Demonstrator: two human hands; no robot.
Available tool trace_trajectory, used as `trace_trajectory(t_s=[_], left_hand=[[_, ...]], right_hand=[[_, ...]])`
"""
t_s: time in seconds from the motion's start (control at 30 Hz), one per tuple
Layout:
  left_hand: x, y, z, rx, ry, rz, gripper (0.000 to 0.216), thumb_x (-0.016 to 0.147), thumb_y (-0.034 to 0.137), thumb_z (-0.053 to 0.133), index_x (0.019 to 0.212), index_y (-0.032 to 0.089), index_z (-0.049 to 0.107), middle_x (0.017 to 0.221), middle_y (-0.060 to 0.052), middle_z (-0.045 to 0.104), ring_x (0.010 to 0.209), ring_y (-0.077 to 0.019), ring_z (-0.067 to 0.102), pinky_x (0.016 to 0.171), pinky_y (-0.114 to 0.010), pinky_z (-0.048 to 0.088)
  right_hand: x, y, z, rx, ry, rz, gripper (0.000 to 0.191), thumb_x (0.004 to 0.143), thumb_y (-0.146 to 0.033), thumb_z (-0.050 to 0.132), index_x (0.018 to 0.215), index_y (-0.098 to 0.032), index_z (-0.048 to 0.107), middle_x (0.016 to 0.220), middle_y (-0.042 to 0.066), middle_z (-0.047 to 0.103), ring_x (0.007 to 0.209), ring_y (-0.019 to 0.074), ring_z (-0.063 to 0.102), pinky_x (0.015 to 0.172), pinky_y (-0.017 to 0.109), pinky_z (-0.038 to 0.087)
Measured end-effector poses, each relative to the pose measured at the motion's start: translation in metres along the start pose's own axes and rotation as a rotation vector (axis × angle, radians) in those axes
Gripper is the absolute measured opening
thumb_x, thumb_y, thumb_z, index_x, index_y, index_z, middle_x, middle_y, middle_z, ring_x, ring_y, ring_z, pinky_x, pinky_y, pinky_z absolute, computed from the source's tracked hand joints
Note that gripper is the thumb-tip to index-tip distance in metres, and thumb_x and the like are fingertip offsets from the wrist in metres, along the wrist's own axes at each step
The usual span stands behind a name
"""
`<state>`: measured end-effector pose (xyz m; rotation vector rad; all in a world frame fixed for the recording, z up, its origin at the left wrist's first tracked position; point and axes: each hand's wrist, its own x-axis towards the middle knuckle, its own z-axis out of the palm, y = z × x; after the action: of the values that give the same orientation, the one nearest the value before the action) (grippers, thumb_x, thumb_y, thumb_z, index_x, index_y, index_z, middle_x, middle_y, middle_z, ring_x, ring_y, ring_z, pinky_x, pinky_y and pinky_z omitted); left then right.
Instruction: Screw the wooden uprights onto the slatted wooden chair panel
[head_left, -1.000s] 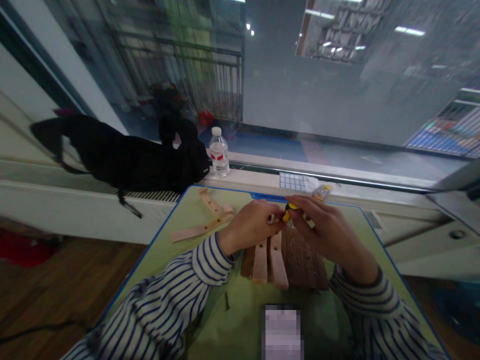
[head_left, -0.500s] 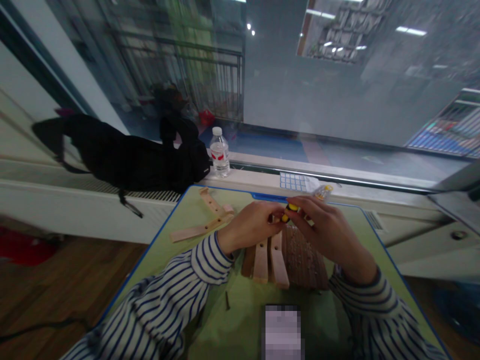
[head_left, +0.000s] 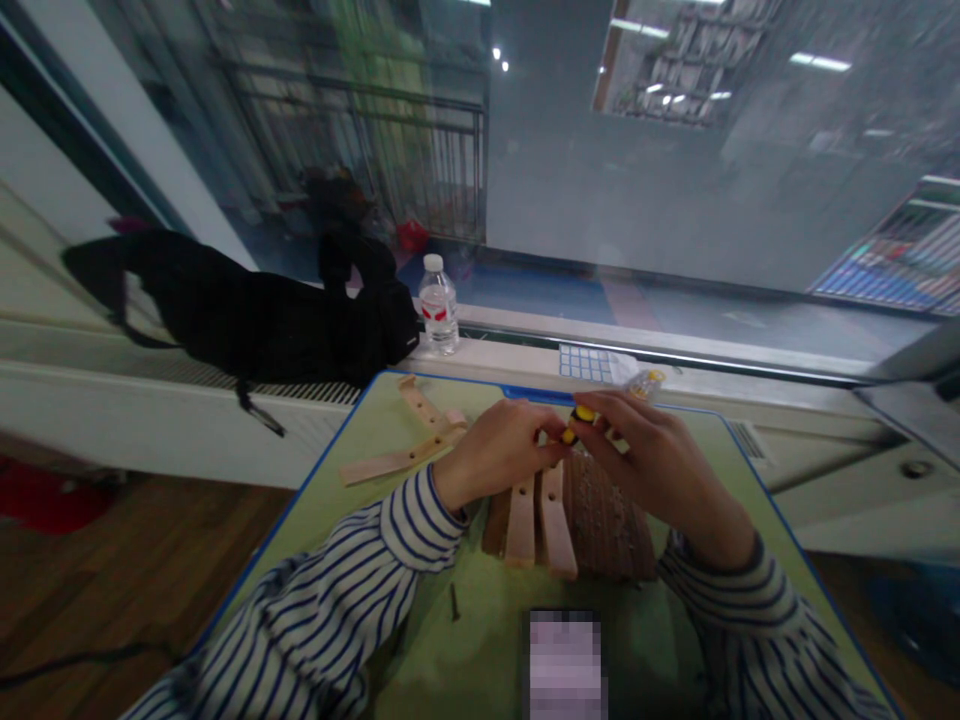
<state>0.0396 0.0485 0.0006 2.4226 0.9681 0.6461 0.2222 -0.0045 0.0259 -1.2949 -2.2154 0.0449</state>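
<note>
My right hand pinches a short yellow-and-black screwdriver by its handle, over the far edge of a brown wooden board. Fingers of my left hand are closed against the lower yellow end of the same tool. Its tip is hidden behind the fingers. Two pale wooden strips with holes lie side by side on the board, their far ends covered by my left hand. Left of that hand, more drilled wooden pieces rest on the table. A dark screw lies nearer to me.
The green table has a blue edge. A pixelated phone-like shape is at its near side. On the sill behind stand a water bottle, a black bag, a checked paper and a small clear packet.
Almost nothing differs. Both hands stay at the screwdriver, with only a slight shift of the left fingers; the wooden pieces and the screw lie where they were.
</note>
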Motion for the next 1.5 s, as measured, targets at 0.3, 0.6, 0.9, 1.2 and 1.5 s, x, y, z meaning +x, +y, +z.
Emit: trace_trajectory(t_s=[0.3,0.6,0.9,1.2,1.5], left_hand=[[-0.0002,0.0005,-0.0007,-0.017,-0.014,0.012,0.013,0.084,0.028,0.06,0.087,0.022,0.071,0.083,-0.001,0.071,0.075,-0.0157,0.062,0.065,-0.025,0.041],[-0.0014,0.0022,-0.0035,-0.042,-0.045,0.035,0.016,0.083,0.023,0.058,0.093,0.022,0.071,0.083,-0.001,0.07,0.075,-0.015,0.06,0.067,-0.025,0.042],[-0.0001,0.0004,-0.0037,-0.026,-0.042,0.05,0.014,0.082,0.025,0.062,0.093,0.022,0.07,0.08,0.001,0.067,0.073,-0.014,0.057,0.065,-0.023,0.039],[0.0006,-0.0007,-0.0002,0.017,-0.001,0.03,0.012,0.081,0.03,0.066,0.086,0.019,0.068,0.08,0.0,0.068,0.071,-0.0147,0.058,0.063,-0.024,0.039],[0.0005,-0.0023,0.0015,0.014,-0.005,0.024,0.011,0.082,0.029,0.063,0.086,0.02,0.067,0.079,0.0,0.069,0.072,-0.015,0.06,0.063,-0.024,0.038]], right_hand=[[-0.0003,0.0,-0.0001,0.027,-0.011,-0.026,0.03,0.094,-0.025,0.043,0.119,-0.016,0.057,0.117,0.008,0.065,0.103,0.0207,0.063,0.088,0.037,0.051],[0.0001,-0.0008,0.0012,0.012,-0.007,0.01,0.028,0.094,-0.03,0.046,0.113,-0.015,0.06,0.109,0.009,0.068,0.091,0.0198,0.066,0.075,0.034,0.054],[0.0006,0.0004,0.0041,-0.005,0.018,0.005,0.027,0.093,-0.032,0.048,0.112,-0.016,0.06,0.109,0.009,0.068,0.095,0.0209,0.065,0.081,0.035,0.052],[0.0005,-0.0006,0.0018,-0.008,0.015,-0.01,0.031,0.093,-0.031,0.047,0.117,-0.015,0.058,0.112,0.009,0.067,0.095,0.0208,0.065,0.08,0.034,0.053],[-0.0007,-0.0005,0.0027,0.011,-0.004,-0.044,0.031,0.093,-0.023,0.044,0.12,-0.014,0.057,0.119,0.009,0.064,0.103,0.02,0.063,0.089,0.035,0.05]])
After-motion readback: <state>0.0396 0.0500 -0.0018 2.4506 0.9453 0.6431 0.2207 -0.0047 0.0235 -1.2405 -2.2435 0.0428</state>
